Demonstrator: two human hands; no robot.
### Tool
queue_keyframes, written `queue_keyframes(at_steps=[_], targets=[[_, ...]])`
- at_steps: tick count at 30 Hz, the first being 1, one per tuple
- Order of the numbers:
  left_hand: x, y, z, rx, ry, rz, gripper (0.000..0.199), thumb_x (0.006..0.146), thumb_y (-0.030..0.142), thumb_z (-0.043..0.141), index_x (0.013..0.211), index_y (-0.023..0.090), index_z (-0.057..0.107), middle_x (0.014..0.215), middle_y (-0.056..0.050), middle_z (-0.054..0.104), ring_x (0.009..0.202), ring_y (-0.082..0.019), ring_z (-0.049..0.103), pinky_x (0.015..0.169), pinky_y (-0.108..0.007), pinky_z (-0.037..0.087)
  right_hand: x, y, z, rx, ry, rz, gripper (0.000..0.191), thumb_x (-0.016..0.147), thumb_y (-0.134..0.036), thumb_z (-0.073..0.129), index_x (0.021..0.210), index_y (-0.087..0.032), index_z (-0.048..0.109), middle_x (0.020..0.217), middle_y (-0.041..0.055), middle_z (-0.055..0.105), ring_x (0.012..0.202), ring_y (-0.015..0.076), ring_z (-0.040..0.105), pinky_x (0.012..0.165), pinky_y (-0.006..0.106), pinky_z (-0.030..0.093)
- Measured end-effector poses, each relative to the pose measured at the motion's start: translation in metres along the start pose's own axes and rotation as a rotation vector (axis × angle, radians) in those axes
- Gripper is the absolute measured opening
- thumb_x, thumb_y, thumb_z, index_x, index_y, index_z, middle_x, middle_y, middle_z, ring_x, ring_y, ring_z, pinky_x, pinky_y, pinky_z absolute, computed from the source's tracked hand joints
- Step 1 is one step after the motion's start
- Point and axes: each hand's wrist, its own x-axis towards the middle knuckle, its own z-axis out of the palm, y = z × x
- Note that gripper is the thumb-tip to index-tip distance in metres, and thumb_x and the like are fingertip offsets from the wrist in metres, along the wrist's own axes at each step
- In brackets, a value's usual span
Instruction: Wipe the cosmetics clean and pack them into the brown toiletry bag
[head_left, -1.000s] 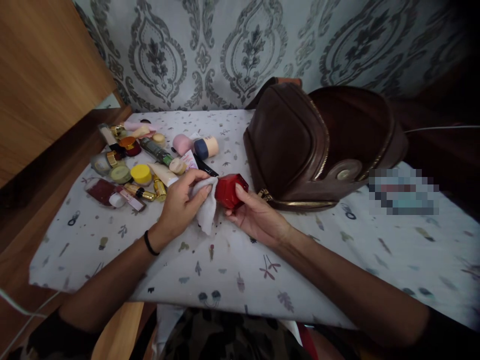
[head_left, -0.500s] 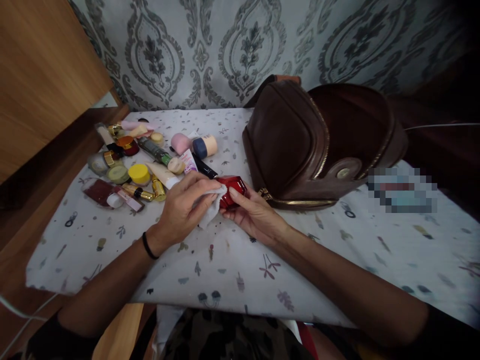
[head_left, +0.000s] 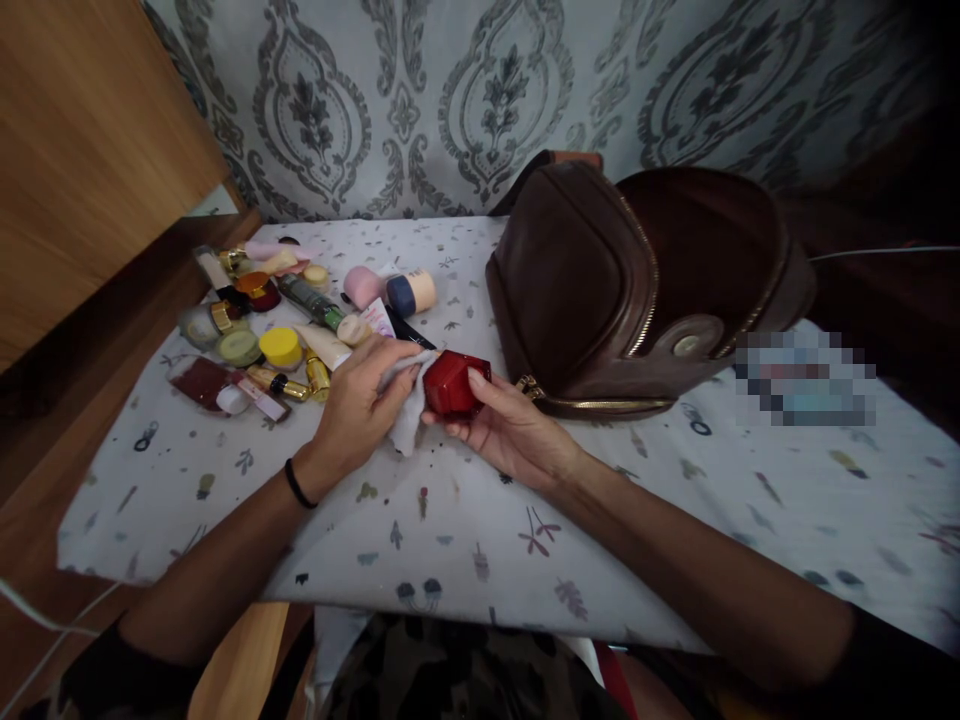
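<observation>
Between my thumb and fingers, my right hand (head_left: 517,425) grips a red faceted bottle (head_left: 454,382) with a glossy surface, perhaps glass. My left hand (head_left: 367,400) pinches a white cloth (head_left: 409,415), which hangs below the fingers and touches the bottle's left side. Both hands are above the patterned tablecloth (head_left: 450,540). Just beyond the left hand lie a cream tube (head_left: 324,345) and a gold tube (head_left: 317,378). A black tube (head_left: 409,330) lies partly hidden behind the cloth and hands.
A brown leather bag (head_left: 577,290) stands unzipped at the back right. Several cosmetics lie at the left, among them a yellow-lidded jar (head_left: 280,348), a dark red bottle (head_left: 202,385) and a green bottle (head_left: 309,302). A pixelated patch (head_left: 806,380) covers something at the right.
The red bottle has turned in my right hand and shows a broader face. My left hand and the cloth have shifted slightly left, off the bottle's front.
</observation>
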Motion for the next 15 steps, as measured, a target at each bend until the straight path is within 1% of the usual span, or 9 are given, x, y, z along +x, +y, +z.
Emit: queue_keyframes(at_steps=[4, 8, 11, 15], targets=[[-0.0007, 0.0004, 0.0008, 0.016, -0.010, -0.007, 0.015, 0.094, 0.019, 0.054, 0.105, 0.020, 0.065, 0.097, -0.004, 0.069, 0.093, -0.019, 0.064, 0.083, -0.032, 0.051, 0.0024, 0.0017, -0.0017, -0.003, -0.013, 0.027, 0.031, 0.085, -0.043, 0.075, 0.102, -0.018, 0.068, 0.088, 0.0044, 0.076, 0.074, 0.0152, 0.075, 0.060, 0.018, 0.057], [-0.0014, 0.0010, 0.0016, 0.025, -0.027, -0.008, 0.015, 0.095, 0.020, 0.053, 0.105, 0.021, 0.065, 0.097, -0.004, 0.069, 0.093, -0.019, 0.064, 0.083, -0.032, 0.051, 0.0037, 0.0036, -0.0036, -0.022, 0.004, 0.049, 0.034, 0.090, -0.050, 0.067, 0.097, -0.017, 0.069, 0.084, 0.0049, 0.076, 0.068, 0.0148, 0.074, 0.059, 0.021, 0.058], [-0.0022, 0.0024, 0.0016, 0.030, -0.036, 0.003, 0.015, 0.095, 0.021, 0.054, 0.106, 0.020, 0.064, 0.097, -0.004, 0.068, 0.092, -0.019, 0.063, 0.082, -0.031, 0.050, 0.0045, 0.0027, -0.0035, -0.019, -0.004, 0.076, 0.042, 0.094, -0.056, 0.057, 0.093, -0.016, 0.070, 0.078, 0.0046, 0.075, 0.063, 0.0136, 0.072, 0.059, 0.020, 0.057], [-0.0040, 0.0052, 0.0021, 0.017, -0.042, 0.035, 0.015, 0.096, 0.023, 0.054, 0.108, 0.020, 0.064, 0.099, -0.005, 0.069, 0.093, -0.019, 0.064, 0.083, -0.032, 0.050, 0.0059, -0.0008, -0.0022, -0.016, -0.028, 0.141, 0.060, 0.097, -0.065, 0.040, 0.089, -0.014, 0.070, 0.073, 0.0064, 0.073, 0.058, 0.0121, 0.070, 0.055, 0.019, 0.055]])
